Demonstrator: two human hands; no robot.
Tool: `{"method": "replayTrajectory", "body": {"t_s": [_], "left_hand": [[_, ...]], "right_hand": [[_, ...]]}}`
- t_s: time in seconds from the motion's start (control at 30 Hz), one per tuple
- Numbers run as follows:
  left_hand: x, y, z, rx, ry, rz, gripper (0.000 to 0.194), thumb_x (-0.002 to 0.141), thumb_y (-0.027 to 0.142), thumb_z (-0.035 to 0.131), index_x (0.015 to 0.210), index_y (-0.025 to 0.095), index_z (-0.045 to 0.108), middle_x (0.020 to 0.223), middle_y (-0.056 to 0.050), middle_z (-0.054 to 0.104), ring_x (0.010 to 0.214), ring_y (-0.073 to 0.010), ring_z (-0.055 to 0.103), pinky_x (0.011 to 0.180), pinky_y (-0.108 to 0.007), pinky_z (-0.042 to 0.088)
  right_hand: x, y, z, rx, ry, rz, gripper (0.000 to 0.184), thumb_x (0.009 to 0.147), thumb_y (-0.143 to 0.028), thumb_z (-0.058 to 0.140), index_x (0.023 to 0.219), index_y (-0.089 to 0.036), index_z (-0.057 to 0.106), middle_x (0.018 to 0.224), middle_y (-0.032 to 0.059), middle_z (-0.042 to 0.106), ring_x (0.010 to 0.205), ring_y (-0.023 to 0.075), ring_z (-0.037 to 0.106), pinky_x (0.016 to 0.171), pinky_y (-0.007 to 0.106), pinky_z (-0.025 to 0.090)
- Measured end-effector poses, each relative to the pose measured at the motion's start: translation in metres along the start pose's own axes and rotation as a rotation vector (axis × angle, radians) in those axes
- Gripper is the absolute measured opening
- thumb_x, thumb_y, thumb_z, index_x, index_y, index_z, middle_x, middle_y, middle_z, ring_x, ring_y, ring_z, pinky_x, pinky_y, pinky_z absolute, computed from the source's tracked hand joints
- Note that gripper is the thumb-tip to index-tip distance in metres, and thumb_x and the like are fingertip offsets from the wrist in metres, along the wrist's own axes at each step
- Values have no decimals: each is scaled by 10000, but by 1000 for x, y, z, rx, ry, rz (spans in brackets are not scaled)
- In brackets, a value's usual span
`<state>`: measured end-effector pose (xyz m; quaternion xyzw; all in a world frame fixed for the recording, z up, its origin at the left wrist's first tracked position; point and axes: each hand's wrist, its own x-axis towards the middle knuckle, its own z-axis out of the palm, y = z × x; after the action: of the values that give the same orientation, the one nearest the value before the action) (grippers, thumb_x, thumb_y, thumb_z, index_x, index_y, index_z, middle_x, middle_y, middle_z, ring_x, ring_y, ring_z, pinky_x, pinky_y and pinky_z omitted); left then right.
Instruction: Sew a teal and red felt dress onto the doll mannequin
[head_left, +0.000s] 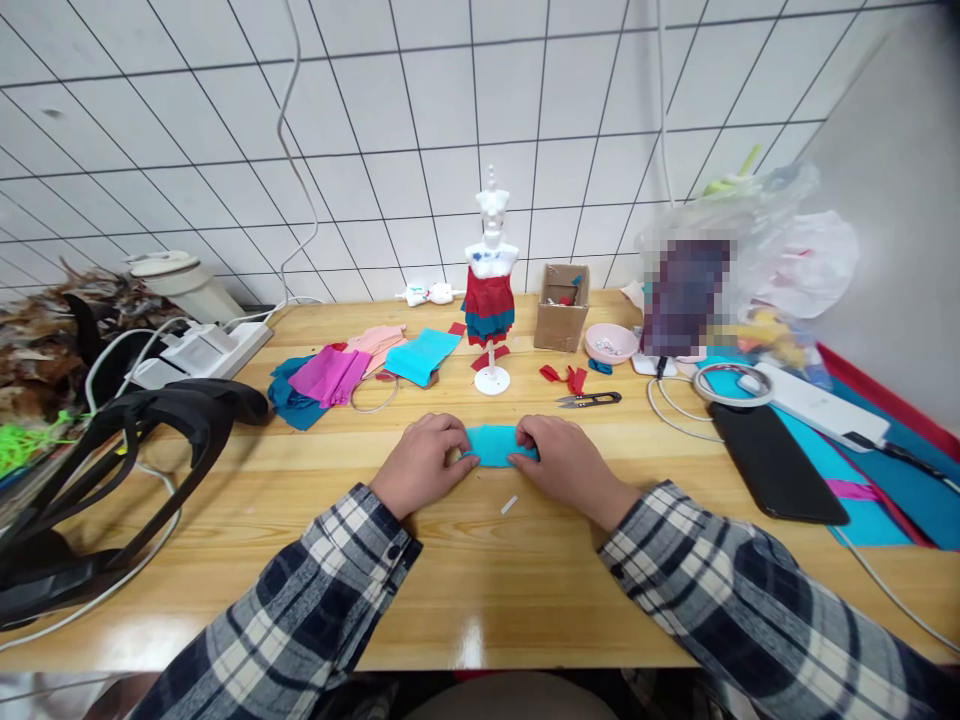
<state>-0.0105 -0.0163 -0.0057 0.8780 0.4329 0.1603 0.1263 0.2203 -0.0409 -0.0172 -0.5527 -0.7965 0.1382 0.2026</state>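
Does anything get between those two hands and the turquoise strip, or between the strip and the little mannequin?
Nothing visible does: the left hand and right hand hold the turquoise strip by its ends, and the mannequin stands straight behind it. The thread snips lie off to the right.

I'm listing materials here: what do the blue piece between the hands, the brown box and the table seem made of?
Blue piece: matte crepe paper or thin fabric, from its sheenless colour and soft edges; I can't tell which.
Brown box: probably dull cardboard, from its plain brown sides.
Table: glossy wood or wood-effect board, from its grain and bright reflection.
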Motion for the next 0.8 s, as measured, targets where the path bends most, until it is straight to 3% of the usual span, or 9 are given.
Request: {"method": "replayTrajectory", "body": {"t_s": [0.13, 0.27, 0.67, 0.8], "left_hand": [[-1, 1, -2, 1, 6, -17, 214, 828, 412, 636, 816, 204, 681, 1005, -64, 653, 930, -212, 600, 867, -358, 458], [-1, 1, -4, -9, 21, -33, 249, 892, 370, 550, 776, 202, 692, 947, -55, 661, 879, -186, 609, 832, -326, 465], [1, 1, -3, 130, 0, -51, 218, 820, 357, 639, 692, 186, 595, 908, -57, 609, 854, -210, 567, 802, -364, 449], [-2, 8, -7, 178, 127, -34, 207, 826, 379, 649, 865, 180, 612, 942, -70, 600, 908, -231, 541, 814, -375, 435]], "right_hand": [[2, 1, -1, -1, -22, 10, 207, 785, -307, 711, 825, -213, 531, 806, -16, 607, 749, 153, 524, 686, 277, 332], [2, 1, -3, -4, -27, 3, 206, 788, -312, 709, 826, -212, 532, 809, -16, 609, 754, 153, 524, 691, 277, 324], [2, 4, 0, -14, -27, -13, 206, 786, -324, 699, 806, -211, 528, 805, -15, 607, 754, 155, 514, 683, 278, 309], [2, 4, -1, -23, -28, -14, 201, 786, -319, 693, 804, -212, 524, 800, -14, 606, 741, 155, 509, 672, 279, 304]]}}
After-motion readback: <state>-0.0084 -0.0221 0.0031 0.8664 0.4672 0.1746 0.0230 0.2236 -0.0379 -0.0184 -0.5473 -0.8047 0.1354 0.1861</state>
